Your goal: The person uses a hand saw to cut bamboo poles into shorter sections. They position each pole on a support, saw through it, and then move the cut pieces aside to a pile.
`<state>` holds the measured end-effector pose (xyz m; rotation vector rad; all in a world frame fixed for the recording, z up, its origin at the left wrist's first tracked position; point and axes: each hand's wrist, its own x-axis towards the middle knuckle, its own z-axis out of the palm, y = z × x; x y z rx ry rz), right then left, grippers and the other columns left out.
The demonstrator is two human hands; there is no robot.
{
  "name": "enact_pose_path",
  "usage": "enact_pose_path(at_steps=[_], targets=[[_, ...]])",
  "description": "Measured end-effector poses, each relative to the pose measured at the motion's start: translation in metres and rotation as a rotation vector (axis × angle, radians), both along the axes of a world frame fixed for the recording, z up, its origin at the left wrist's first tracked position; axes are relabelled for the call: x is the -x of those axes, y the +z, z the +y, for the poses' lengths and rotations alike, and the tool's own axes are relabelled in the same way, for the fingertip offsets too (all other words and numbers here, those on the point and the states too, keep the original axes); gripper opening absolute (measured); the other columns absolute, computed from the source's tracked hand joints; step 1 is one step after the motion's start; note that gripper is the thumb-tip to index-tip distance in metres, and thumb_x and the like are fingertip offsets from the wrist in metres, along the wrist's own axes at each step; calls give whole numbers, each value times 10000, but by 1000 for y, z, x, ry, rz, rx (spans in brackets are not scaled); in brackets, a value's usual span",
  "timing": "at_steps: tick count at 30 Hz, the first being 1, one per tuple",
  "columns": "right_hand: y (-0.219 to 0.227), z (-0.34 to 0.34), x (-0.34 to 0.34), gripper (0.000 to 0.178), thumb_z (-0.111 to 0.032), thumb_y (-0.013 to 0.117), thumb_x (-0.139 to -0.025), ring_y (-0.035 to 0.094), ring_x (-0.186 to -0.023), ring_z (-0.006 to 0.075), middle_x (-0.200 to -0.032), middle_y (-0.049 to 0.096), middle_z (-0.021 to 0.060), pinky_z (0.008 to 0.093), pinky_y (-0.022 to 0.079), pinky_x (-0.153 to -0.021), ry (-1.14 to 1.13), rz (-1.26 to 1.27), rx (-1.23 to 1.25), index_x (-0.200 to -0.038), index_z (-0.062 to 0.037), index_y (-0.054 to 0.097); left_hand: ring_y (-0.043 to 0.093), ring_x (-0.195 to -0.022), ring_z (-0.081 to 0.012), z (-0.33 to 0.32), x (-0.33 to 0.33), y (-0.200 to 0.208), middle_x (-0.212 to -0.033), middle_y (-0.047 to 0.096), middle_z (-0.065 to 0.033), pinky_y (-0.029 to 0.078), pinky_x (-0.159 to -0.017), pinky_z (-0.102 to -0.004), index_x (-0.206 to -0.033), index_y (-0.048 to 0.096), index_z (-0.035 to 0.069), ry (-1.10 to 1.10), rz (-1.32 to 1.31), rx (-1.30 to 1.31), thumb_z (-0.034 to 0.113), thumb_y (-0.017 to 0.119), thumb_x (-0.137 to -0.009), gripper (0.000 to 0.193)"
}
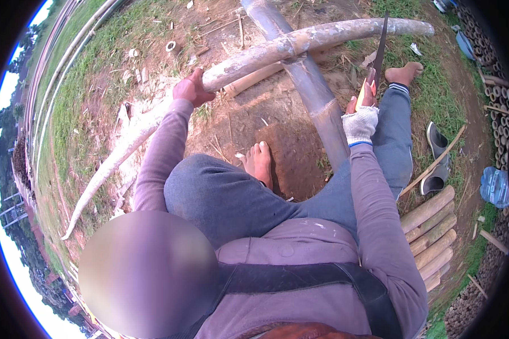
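Observation:
A long, pale bamboo pole (254, 61) runs from the lower left to the upper right. It rests across a thicker grey bamboo pole (316, 93). My left hand (194, 88) is wrapped over the long pole, left of the crossing. In my right hand (361, 121), which wears a white glove with bare fingers, is a handsaw (382, 48) with an orange and yellow handle. Its dark blade points away from me and overlaps the pole near its right end. Whether the teeth touch the bamboo I cannot tell.
Beneath the crossing lies a shorter bamboo piece (254, 79). Cut bamboo lengths (432, 237) lie at the lower right, near a pair of dark slippers (432, 183) and a blue plastic bottle (495, 186). Bamboo is stacked (500, 135) along the right. My bare foot (258, 164) stands on the dirt.

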<state>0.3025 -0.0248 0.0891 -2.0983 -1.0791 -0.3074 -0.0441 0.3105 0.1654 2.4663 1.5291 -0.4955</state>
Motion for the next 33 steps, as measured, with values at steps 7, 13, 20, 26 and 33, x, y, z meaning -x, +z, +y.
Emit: enact_pose_path(at_steps=[7, 13, 20, 26, 33], targets=[[-14, -29, 19, 614, -135, 697, -941, 680, -987, 420, -1102, 663, 207, 557, 544, -919, -140, -50, 221, -1535, -144, 541, 750, -1049, -369, -1, 1, 4, -1158, 771, -160, 600, -919, -465, -1369, 568, 129, -32, -21, 4, 428, 926, -741, 783], [-27, -45, 26, 631, -198, 685, -964, 651, -1037, 404, -1177, 618, 208, 558, 506, -960, -193, 62, 413, -1566, -185, 498, 752, -1052, -360, 3, 2, 3, -1167, 770, -154, 600, -919, -466, -1400, 566, 133, -34, -27, -1, 416, 926, -732, 810], [-40, -46, 20, 542, -308, 685, -980, 628, -1139, 386, -1324, 574, 205, 507, 516, -995, -337, 159, 642, -1495, -147, 626, 756, -1045, -382, 1, 3, -1, -1171, 771, -181, 598, -918, -480, -1453, 560, 126, -44, -52, -5, 413, 904, -735, 846], [3, 55, 32, 1065, -584, 830, -838, 648, -1259, 454, -1409, 597, 335, 538, 528, -1067, 118, 237, 643, -1605, 21, 404, 758, -1046, -383, 1, 0, 3, -1171, 774, -192, 595, -931, -485, -1488, 551, 136, -60, -53, 2, 398, 886, -738, 862], [18, 116, 8, 1379, -653, 910, -697, 645, -1319, 456, -1448, 605, 364, 506, 533, -1102, 212, 487, 874, -1671, 56, 239, 765, -1040, -350, 0, -2, 7, -1171, 780, -151, 607, -895, -469, -1420, 591, 135, -13, -38, 1, 381, 934, -704, 830]])
